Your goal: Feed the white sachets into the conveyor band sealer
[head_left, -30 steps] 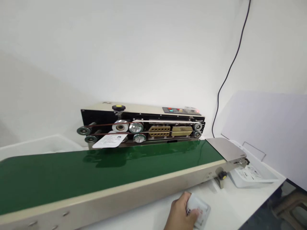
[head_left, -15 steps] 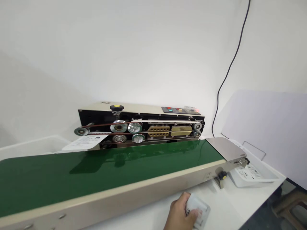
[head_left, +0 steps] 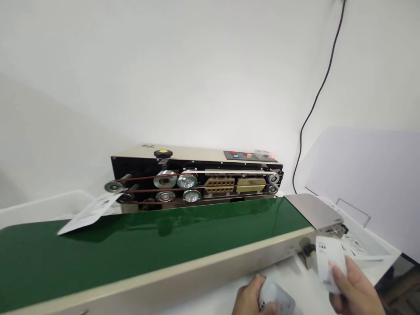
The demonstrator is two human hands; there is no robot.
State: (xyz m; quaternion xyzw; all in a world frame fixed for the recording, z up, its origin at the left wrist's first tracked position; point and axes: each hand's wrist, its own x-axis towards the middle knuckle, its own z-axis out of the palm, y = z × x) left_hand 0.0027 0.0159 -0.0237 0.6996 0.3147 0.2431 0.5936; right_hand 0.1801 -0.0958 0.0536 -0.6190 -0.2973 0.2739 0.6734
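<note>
My left hand, at the bottom centre, is closed on a white printed pouch in front of the conveyor. My right hand pinches another white pouch by its lower part, near the conveyor's right end. Dark print shows on the upper left of that pouch. At the left end of the band sealer, a printed white pouch slants down from the belts, with its lower edge on the green conveyor belt.
A metal plate caps the conveyor's right end. Beyond it stands a white tray with printed pouches inside. Another white tray is behind the conveyor at left. A black cable hangs down the wall.
My right hand has come into view with a pouch. The pouch at the sealer's left end has moved left and tipped down onto the green belt. My left hand still holds its pouch.
</note>
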